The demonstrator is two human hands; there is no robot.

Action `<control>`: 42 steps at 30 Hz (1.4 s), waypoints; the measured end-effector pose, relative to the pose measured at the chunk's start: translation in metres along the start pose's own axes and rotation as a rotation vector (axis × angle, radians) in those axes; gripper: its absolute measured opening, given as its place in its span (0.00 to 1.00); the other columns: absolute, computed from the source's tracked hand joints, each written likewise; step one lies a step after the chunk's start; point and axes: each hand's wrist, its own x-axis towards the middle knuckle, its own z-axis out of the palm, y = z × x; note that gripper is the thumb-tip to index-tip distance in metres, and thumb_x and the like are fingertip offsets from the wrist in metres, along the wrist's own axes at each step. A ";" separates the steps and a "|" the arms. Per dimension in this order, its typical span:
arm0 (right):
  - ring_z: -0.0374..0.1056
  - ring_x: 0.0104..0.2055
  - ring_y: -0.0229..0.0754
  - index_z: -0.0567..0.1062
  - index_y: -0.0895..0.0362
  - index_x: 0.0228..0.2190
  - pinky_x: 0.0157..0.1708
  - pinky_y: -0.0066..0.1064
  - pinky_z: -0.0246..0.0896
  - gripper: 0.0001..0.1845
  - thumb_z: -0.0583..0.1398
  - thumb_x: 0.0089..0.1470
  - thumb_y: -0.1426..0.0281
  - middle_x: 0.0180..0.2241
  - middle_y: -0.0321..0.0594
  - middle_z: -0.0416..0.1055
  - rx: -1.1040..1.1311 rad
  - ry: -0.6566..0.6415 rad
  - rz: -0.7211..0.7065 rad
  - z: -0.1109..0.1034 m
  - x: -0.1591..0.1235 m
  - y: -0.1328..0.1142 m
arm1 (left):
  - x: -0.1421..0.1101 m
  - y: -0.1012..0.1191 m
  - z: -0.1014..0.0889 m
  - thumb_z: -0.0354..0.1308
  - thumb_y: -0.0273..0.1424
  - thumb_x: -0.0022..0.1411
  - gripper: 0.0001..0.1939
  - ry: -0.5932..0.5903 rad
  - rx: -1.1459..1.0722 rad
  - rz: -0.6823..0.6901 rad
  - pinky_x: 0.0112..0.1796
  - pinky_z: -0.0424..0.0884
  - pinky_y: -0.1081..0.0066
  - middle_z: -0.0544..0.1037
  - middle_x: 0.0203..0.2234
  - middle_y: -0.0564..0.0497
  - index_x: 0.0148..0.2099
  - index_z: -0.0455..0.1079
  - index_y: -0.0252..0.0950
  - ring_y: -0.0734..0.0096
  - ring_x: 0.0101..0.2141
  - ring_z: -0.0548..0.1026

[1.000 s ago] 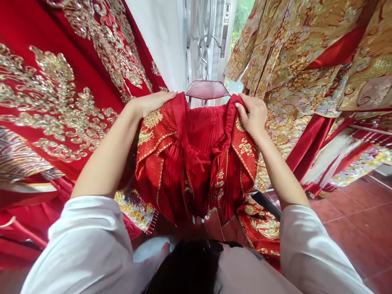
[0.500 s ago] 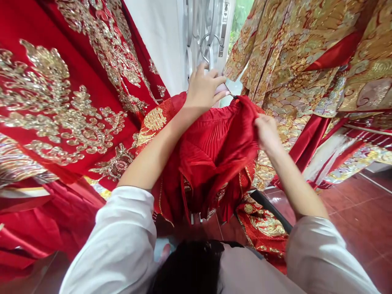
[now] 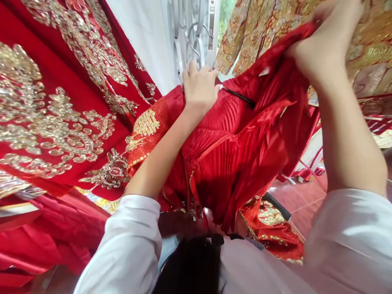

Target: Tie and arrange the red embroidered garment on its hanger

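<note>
A hanger (image 3: 196,49) with a metal hook is gripped near its neck by my left hand (image 3: 200,86), the fingers closed around it. From it hangs a red pleated garment (image 3: 226,159) with a gold-embroidered shoulder (image 3: 147,124) on the left side. My right hand (image 3: 324,45), raised at the upper right, pinches the edge of the red cloth and holds it stretched away from the hanger. One dark hanger arm (image 3: 237,97) shows bare inside the neck opening. A zip-like seam crosses the front of the pleats.
Red fabric with beaded gold work (image 3: 73,139) hangs close on the left. Gold patterned garments (image 3: 239,45) hang on the right, beside a white door with a metal lock (image 3: 211,24). Below, a red and gold embroidered cloth (image 3: 272,228) lies near a black bar (image 3: 277,206) over the tiled floor.
My right hand has moved up and to the right, pulling the red cloth wide and off the hanger's right arm. My left hand stays on the hanger.
</note>
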 end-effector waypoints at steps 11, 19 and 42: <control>0.70 0.32 0.49 0.72 0.60 0.36 0.32 0.36 0.60 0.18 0.47 0.62 0.62 0.31 0.49 0.74 -0.066 -0.492 -0.085 0.078 -0.152 -0.016 | 0.000 -0.009 0.005 0.45 0.49 0.61 0.25 0.061 -0.001 0.034 0.50 0.50 0.44 0.72 0.48 0.46 0.50 0.71 0.41 0.42 0.53 0.52; 0.64 0.30 0.39 0.67 0.56 0.30 0.33 0.32 0.62 0.15 0.57 0.52 0.56 0.30 0.39 0.70 0.622 -0.614 0.179 0.120 -0.146 0.036 | 0.000 -0.011 0.006 0.42 0.46 0.64 0.25 0.063 0.082 0.062 0.48 0.53 0.44 0.72 0.47 0.43 0.52 0.70 0.39 0.44 0.52 0.54; 0.67 0.40 0.43 0.76 0.56 0.40 0.41 0.34 0.61 0.20 0.59 0.49 0.56 0.39 0.41 0.74 0.709 -0.394 -0.144 0.093 -0.058 0.074 | -0.060 -0.072 -0.060 0.42 0.45 0.64 0.28 -0.021 0.024 0.099 0.56 0.55 0.51 0.70 0.54 0.50 0.63 0.60 0.43 0.49 0.56 0.60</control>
